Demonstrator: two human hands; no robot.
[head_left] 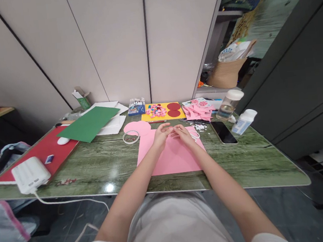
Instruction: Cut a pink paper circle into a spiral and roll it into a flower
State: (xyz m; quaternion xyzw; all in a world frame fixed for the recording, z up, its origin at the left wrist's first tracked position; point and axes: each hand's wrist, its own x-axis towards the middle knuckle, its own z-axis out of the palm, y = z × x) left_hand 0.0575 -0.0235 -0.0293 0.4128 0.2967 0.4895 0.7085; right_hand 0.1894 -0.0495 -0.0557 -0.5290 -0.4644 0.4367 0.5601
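My left hand (162, 135) and my right hand (182, 133) meet over a sheet of pink paper (173, 160). Their fingers are bent and pinched together at the tips; whatever lies between them is too small to make out. Just beyond my right hand, white looped handles (195, 134), apparently of scissors, rest partly on the sheet. To the left of the sheet are pink paper circles (140, 127), with a white tape ring (131, 137) touching their near edge. White paper scraps (200, 127) are scattered to the right.
Behind my hands, a yellow sheet (163, 117) bears colourful pompoms (156, 110) and dark red circles (173, 106). A phone (224, 132), a bottle (245, 121) and a clear jar (229, 104) stand right. Green paper (90, 123) and a white power bank (30, 174) lie left.
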